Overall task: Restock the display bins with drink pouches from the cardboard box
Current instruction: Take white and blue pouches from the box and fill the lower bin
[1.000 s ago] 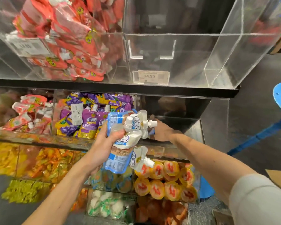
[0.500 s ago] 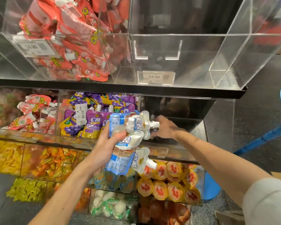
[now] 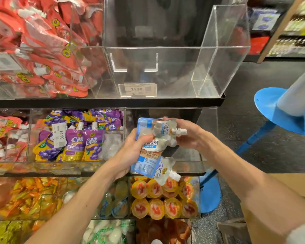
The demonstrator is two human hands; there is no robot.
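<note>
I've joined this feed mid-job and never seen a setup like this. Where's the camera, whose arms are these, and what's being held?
There is no machine here. It is one view from a camera worn on a person's head, looking down at their own bare arms. They face shop shelves of clear bins. The left hand grips a bundle of blue-and-white drink pouches. The right hand holds the top pouch of that bundle, near its spout. Beside them are purple pouches; above are red pouches and a clear bin with a price tag. A cardboard box sits at lower right.
</note>
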